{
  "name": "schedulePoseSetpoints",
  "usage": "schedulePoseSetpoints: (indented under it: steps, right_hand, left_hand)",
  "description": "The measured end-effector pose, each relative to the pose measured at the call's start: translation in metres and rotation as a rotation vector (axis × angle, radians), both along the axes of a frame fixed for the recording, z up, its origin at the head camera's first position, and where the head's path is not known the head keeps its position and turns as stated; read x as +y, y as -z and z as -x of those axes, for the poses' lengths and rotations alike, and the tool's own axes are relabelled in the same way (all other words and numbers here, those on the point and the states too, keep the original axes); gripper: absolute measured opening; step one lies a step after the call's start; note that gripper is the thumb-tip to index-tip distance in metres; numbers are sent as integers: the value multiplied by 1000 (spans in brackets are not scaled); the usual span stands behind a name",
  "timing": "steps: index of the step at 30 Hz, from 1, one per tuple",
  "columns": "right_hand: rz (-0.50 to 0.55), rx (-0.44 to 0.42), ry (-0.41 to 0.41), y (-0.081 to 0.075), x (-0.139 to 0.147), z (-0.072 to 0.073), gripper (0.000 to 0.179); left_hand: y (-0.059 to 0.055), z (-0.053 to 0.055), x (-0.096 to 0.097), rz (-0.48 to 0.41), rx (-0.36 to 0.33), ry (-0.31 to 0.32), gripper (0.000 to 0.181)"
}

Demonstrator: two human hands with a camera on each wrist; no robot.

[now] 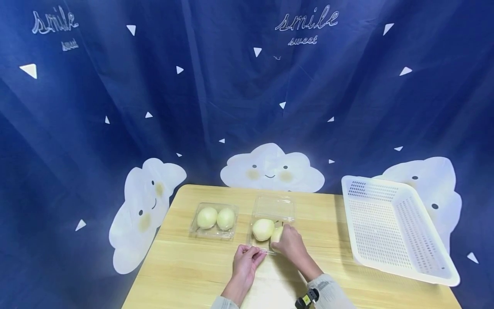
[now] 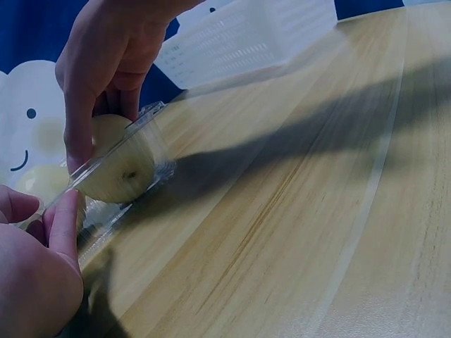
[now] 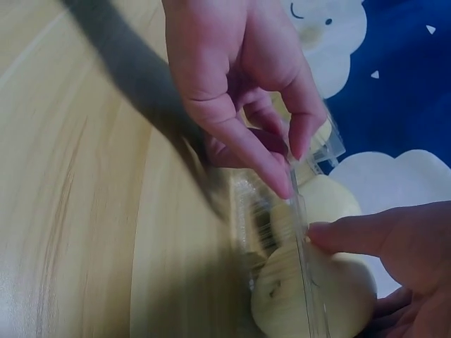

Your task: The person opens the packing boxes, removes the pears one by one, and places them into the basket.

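A clear plastic clamshell box (image 1: pixel 274 208) lies on the table with its lid folded back, away from me. Inside sit two pale yellow pears, a left pear (image 1: pixel 263 230) and a right pear (image 1: pixel 275 236). My left hand (image 1: pixel 245 265) pinches the box's near rim between thumb and fingers, as the right wrist view also shows. My right hand (image 1: pixel 290 243) reaches in from the right and grips the right pear (image 2: pixel 120 165), thumb on the near side. That pear rests inside the box, seen through its clear wall; the hand hides part of it.
Left of the open box stands another clear box (image 1: pixel 196 232) holding two pears. A white perforated plastic basket (image 1: pixel 403 270) occupies the table's right side. Behind the wooden table (image 1: pixel 173 266) hangs a dark blue curtain (image 1: pixel 231 94) with clouds.
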State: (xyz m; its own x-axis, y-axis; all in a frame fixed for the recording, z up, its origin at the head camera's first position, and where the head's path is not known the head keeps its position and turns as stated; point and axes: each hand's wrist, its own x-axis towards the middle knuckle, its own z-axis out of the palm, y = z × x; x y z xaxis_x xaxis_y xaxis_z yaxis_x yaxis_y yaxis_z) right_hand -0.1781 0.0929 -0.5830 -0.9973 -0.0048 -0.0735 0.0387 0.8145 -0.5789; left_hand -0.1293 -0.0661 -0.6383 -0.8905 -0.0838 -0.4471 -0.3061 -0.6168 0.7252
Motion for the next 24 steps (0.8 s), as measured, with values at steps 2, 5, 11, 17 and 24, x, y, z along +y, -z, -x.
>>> schedulePoseSetpoints:
  steps: [2,5,11,17,24]
  right_hand:
    - [-6,6,-10,0,-1,0,78]
    - [-18,29,-27,-1,-2,0,76]
    - [-5,49,-31,-3,-3,-1,65]
    - [22,56,-21,-6,-2,-2,60]
    - [19,107,-7,-13,3,-1,62]
  left_hand:
    - [0,0,0,-1,0,-1,26]
    - [0,0,1,-2,2,-7,25]
    - [-1,-1,2,-2,-3,-14,27]
    - [-2,-1,3,14,-2,-1,28]
    - [0,0,2,23,3,-7,28]
